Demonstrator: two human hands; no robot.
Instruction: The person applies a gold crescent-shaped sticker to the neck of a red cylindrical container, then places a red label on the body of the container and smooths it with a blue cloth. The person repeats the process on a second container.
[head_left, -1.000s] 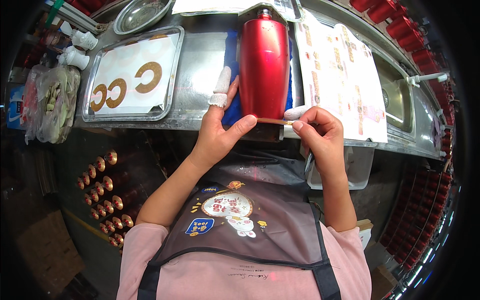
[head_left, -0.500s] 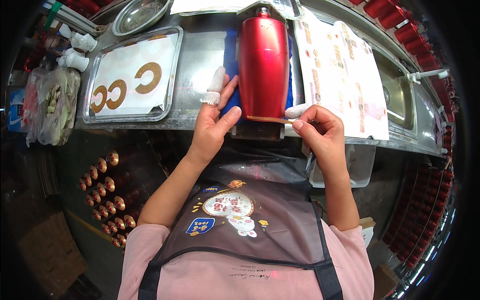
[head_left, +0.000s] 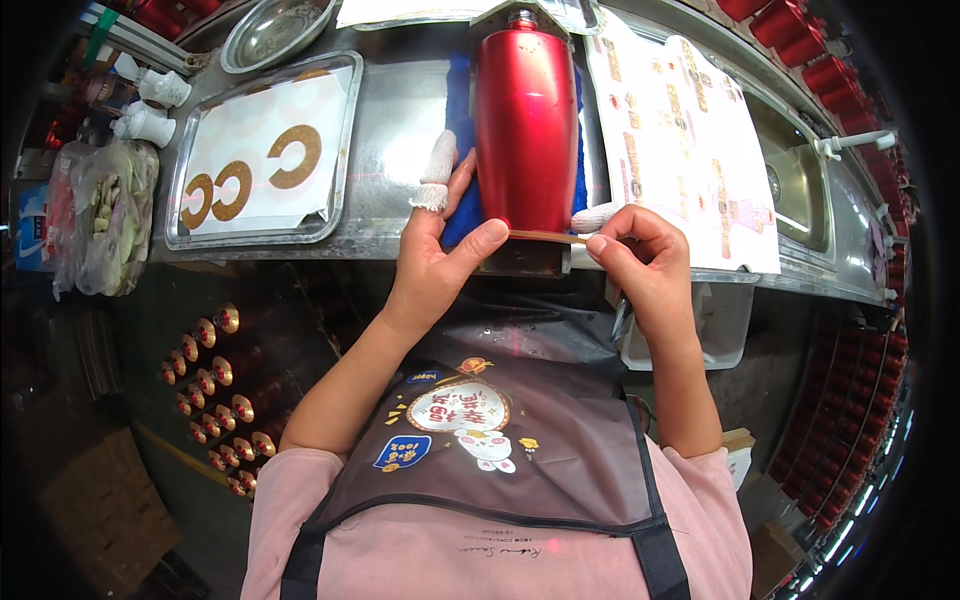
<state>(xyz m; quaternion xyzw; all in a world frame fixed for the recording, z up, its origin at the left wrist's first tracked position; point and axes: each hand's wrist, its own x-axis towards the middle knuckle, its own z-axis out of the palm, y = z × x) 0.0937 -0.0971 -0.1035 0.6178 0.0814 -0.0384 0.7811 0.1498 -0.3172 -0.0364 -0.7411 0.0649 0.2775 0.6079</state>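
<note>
A glossy red bottle (head_left: 528, 130) lies on a blue cloth (head_left: 462, 110), its neck away from me and its base toward me. A thin gold-brown strip (head_left: 545, 236) runs across the base edge. My right hand (head_left: 640, 250) pinches the strip's right end between thumb and forefinger, and a white finger cover shows beside the bottle. Along the bottle's lower left side lies my left hand (head_left: 432, 240), fingers stretched out and apart, one in a white finger cover (head_left: 434, 170). Its thumb tip touches the strip's left end at the base.
To the left is a clear tray (head_left: 345, 150) with gold C-shaped pieces on white paper. A sheet of gold decals (head_left: 690, 150) lies right of the bottle, before a metal sink (head_left: 790, 170). A metal bowl (head_left: 275, 35) stands far left. Red bottles (head_left: 215, 390) stand below left.
My left hand has moved right and its thumb has come against the strip's left end. The strip now sits straighter across the base. The right hand keeps its pinch.
</note>
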